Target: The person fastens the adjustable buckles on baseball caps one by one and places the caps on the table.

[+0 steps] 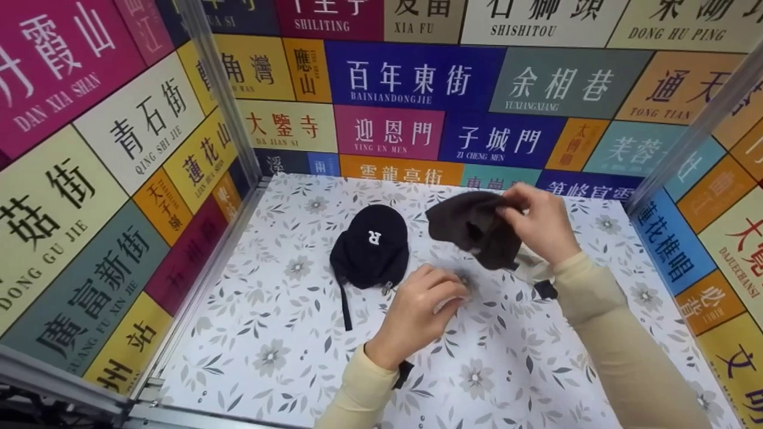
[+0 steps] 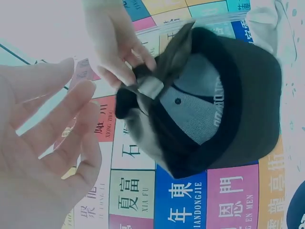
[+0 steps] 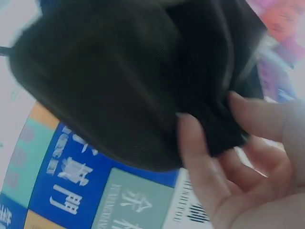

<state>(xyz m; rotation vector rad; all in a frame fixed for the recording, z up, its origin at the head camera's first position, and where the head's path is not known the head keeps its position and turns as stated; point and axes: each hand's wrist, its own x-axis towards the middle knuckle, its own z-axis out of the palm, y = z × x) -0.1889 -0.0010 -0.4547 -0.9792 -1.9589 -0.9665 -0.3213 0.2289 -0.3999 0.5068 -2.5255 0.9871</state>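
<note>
A dark brown cap hangs above the table, its back edge pinched by my right hand. In the left wrist view the cap shows its grey lining, and the fingers of the right hand hold it by the back strap. The right wrist view has thumb and fingers on the dark cloth. My left hand is raised near the cap, fingers loosely bent, apart from it and holding nothing. A navy cap with a white letter R rests on the table, its strap trailing toward the front.
The table has a white floral cover. Behind the brown cap lies a pale cloth item, mostly hidden. Panels of coloured street-name signs stand at the back and sides, with metal posts at the corners.
</note>
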